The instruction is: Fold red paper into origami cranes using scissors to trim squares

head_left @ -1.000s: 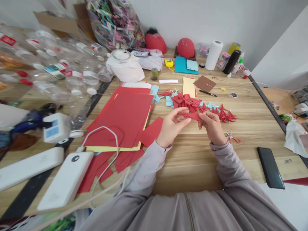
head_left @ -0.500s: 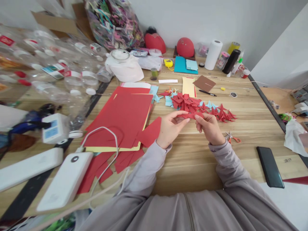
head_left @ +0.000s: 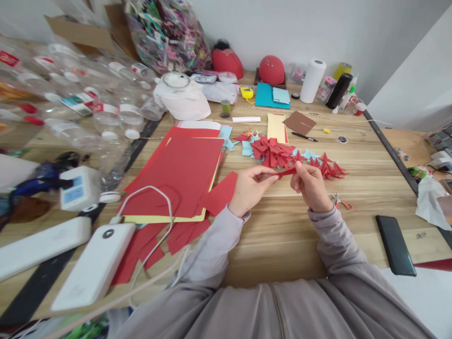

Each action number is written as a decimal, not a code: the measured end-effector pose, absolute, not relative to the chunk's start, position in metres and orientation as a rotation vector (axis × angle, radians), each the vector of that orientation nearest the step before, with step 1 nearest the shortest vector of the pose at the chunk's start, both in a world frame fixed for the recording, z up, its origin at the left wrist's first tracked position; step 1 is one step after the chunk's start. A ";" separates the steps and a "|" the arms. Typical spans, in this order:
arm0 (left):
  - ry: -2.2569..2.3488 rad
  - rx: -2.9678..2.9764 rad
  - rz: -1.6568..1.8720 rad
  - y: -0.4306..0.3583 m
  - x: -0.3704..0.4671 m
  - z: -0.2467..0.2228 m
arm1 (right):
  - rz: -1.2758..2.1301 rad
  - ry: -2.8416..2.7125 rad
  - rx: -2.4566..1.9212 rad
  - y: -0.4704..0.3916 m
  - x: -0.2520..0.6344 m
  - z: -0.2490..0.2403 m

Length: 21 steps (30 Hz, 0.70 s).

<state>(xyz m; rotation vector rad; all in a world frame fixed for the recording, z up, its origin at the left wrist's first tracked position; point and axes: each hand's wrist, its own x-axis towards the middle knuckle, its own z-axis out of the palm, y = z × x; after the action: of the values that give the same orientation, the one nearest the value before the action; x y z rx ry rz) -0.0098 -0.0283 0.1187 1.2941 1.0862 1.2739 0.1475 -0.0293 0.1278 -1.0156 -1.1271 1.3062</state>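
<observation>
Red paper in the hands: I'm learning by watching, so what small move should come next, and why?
Probably press the red paper flatter with the right hand, since it looks narrowly folded and the left hand holds its other end.

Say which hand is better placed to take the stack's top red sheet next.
Left hand, probably: it is nearer the top red sheet, while the right hand is farther across. Both hold the folded red paper, so the left should let go first.
</observation>
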 end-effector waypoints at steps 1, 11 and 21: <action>1.097 1.283 1.280 -0.029 -0.009 0.118 | 1.264 -1.134 -1.036 -0.030 0.147 0.128; 1.027 1.164 1.376 -0.030 -0.004 0.119 | 1.113 -1.344 -1.053 -0.041 0.140 0.133; 0.991 1.064 1.441 -0.031 -0.002 0.119 | 1.121 -1.339 -1.113 -0.038 0.137 0.127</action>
<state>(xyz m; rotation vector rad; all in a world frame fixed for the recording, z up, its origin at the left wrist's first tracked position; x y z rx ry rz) -0.0024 -0.0314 0.1191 1.0644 0.9912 1.4413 0.1370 -0.0377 0.1272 -1.1127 -1.3390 1.1208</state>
